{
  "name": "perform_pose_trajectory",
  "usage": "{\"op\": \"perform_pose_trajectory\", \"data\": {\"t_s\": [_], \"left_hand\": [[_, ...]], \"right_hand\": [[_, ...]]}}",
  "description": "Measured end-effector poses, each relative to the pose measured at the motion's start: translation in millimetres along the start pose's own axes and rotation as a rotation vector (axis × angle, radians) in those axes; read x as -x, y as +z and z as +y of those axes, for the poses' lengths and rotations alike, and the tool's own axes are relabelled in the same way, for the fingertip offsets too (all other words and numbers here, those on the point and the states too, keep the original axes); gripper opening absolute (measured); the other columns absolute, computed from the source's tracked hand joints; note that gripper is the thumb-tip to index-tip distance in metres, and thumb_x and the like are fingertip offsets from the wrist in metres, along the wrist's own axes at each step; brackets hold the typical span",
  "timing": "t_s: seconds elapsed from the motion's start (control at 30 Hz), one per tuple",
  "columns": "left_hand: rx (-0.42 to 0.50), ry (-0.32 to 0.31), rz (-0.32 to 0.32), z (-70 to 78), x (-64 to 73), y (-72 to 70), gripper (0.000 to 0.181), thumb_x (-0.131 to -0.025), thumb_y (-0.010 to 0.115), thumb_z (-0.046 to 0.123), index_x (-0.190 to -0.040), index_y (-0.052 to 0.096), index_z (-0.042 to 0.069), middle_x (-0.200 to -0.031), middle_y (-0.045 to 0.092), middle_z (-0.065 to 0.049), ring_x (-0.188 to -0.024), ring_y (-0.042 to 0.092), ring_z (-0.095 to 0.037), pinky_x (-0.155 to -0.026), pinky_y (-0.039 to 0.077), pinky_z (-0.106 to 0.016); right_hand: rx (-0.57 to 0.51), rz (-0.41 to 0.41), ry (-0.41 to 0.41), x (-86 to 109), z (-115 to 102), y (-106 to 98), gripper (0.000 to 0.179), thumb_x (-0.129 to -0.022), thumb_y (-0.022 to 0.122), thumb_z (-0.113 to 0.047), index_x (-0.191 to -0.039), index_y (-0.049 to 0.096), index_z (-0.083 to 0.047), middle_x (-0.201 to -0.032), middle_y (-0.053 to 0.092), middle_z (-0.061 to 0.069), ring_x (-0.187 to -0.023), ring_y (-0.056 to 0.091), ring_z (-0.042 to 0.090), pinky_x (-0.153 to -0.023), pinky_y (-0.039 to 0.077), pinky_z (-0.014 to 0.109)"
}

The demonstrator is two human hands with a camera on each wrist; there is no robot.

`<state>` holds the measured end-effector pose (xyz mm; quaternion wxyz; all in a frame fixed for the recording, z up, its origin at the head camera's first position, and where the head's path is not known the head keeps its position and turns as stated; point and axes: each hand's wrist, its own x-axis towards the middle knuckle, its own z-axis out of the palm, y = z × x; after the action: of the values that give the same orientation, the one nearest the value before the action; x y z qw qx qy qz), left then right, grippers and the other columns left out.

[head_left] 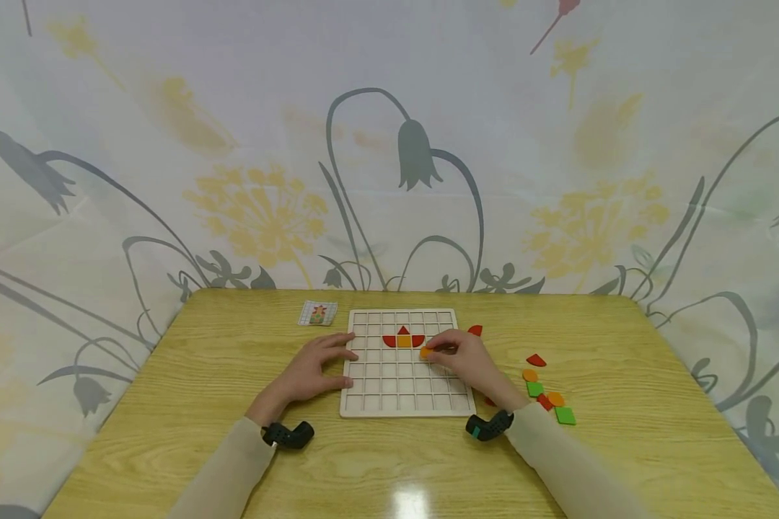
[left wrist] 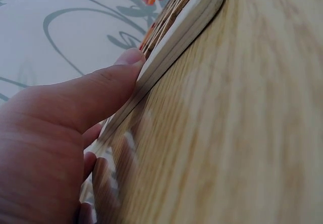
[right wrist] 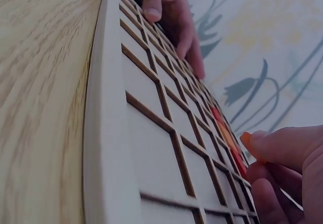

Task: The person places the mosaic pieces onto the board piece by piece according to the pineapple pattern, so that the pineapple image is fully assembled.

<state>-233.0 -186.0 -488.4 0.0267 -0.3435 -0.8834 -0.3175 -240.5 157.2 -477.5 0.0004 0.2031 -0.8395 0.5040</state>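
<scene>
A white gridded board [head_left: 389,388] lies on the table. Set in its upper cells are a red triangle [head_left: 403,331], an orange square [head_left: 404,342] and two red quarter-circle pieces [head_left: 389,341] either side of the square. My right hand [head_left: 465,358] pinches a round orange piece [head_left: 425,352] between thumb and fingers, over the board just below the right red piece. On the left, my left hand [head_left: 314,367] rests with fingers spread at the board's edge. The left wrist view shows its thumb [left wrist: 113,82] against the board's wooden side.
A small picture card [head_left: 318,313] lies behind the board's left corner. Right of the board are loose pieces: green squares [head_left: 565,415], orange rounds [head_left: 530,375] and red pieces [head_left: 536,360]. Another red piece [head_left: 475,330] sits by the board's right edge. A patterned cloth [head_left: 389,216] hangs behind the table.
</scene>
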Motion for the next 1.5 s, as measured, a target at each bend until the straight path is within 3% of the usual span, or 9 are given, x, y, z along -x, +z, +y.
{"op": "perform_pose_trajectory", "data": {"t_s": [0.17, 0.37, 0.83, 1.2, 1.37, 1.5], "left_hand": [[0.005, 0.001, -0.003, 0.2, -0.5, 1.3, 0.038, -0.088, 0.077, 0.033, -0.122, 0.071, 0.015, -0.152, 0.045, -0.01, -0.138, 0.038, -0.04, -0.109, 0.027, -0.064], [0.016, 0.006, 0.002, 0.8, 0.5, 1.2, 0.038, -0.088, 0.077, 0.031, -0.121, 0.071, 0.014, -0.152, 0.045, -0.012, -0.138, 0.038, -0.041, -0.109, 0.027, -0.064], [0.011, 0.014, -0.005, -0.9, -0.7, 2.3, 0.038, -0.088, 0.077, 0.032, -0.121, 0.071, 0.014, -0.152, 0.044, -0.011, -0.139, 0.038, -0.04, -0.109, 0.027, -0.063], [0.005, 0.03, 0.022, -0.8, 1.5, 0.2, 0.038, -0.088, 0.077, 0.032, -0.121, 0.071, 0.013, -0.151, 0.046, -0.013, -0.137, 0.039, -0.042, -0.107, 0.028, -0.065], [0.007, 0.03, 0.018, -0.1, 1.4, -0.2, 0.039, -0.088, 0.076, 0.032, -0.121, 0.071, 0.013, -0.151, 0.046, -0.012, -0.137, 0.038, -0.041, -0.107, 0.028, -0.065], [0.009, 0.016, 0.01, 0.8, 1.0, -0.1, 0.039, -0.088, 0.077, 0.032, -0.122, 0.071, 0.014, -0.152, 0.045, -0.011, -0.138, 0.038, -0.041, -0.108, 0.027, -0.065]], "right_hand": [[0.013, -0.017, -0.044, -9.5, -1.9, 17.3, 0.012, -0.087, 0.079, -0.015, -0.099, 0.077, -0.014, -0.101, 0.07, -0.001, -0.091, 0.067, 0.016, -0.08, 0.055, 0.03], [0.045, -0.037, -0.02, -11.3, -5.3, 28.2, 0.01, -0.088, 0.078, -0.015, -0.098, 0.077, -0.015, -0.096, 0.069, -0.005, -0.086, 0.064, 0.013, -0.077, 0.053, 0.031], [0.123, -0.011, -0.084, -8.2, -7.0, 33.4, 0.008, -0.089, 0.076, -0.012, -0.097, 0.078, -0.011, -0.093, 0.067, -0.005, -0.076, 0.058, 0.01, -0.067, 0.049, 0.027], [0.197, 0.002, -0.111, -13.7, -4.9, 37.6, 0.008, -0.088, 0.077, -0.014, -0.095, 0.08, -0.013, -0.097, 0.067, -0.003, -0.081, 0.059, 0.011, -0.07, 0.05, 0.027], [0.177, 0.003, -0.11, -13.8, -3.5, 36.5, 0.007, -0.089, 0.077, -0.013, -0.095, 0.08, -0.013, -0.095, 0.067, -0.003, -0.08, 0.059, 0.012, -0.069, 0.05, 0.028], [0.09, 0.031, -0.056, -13.6, -2.3, 30.9, 0.009, -0.089, 0.076, -0.01, -0.096, 0.079, -0.013, -0.097, 0.069, -0.003, -0.081, 0.061, 0.013, -0.071, 0.051, 0.028]]}}
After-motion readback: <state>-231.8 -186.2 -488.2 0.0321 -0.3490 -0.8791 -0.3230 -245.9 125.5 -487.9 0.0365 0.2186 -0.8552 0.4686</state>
